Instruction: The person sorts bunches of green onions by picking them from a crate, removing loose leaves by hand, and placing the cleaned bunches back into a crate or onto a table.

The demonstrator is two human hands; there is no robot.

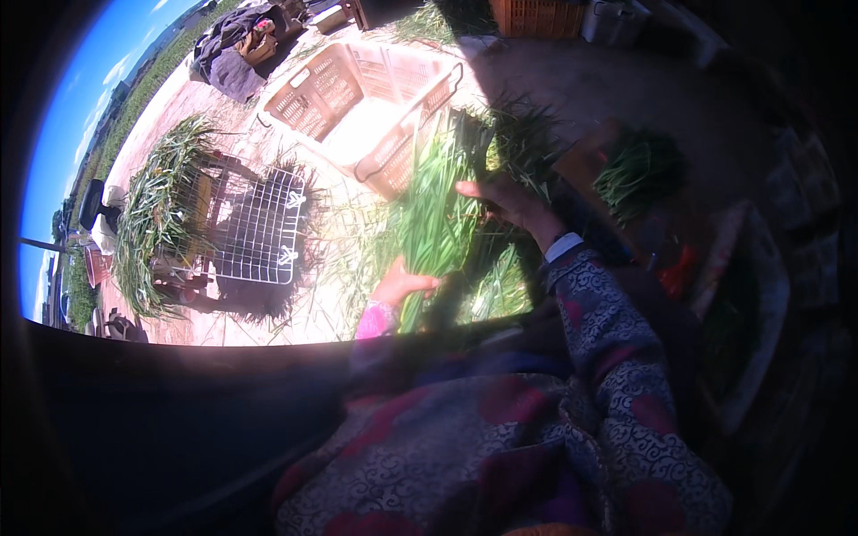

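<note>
Both of my hands are at a bunch of long, narrow green leaves [436,210], which look like chives. Its upper part is in bright sun. My left hand [400,286] is closed round the lower left end, with the thumb laid across the leaves. Higher up on the right side, my right hand [511,198] grips the bunch; its far fingers are hidden in shadow and leaves. Under and beside the bunch lie more loose green leaves [502,288].
Beyond the bunch stands a large pale plastic crate [380,161]. At left, a white wire rack [259,223] adjoins a heap of leaves [165,214]. Another green bunch [639,174] lies in shade at right, near a red object [677,271]. An orange crate [539,18] stands at the back.
</note>
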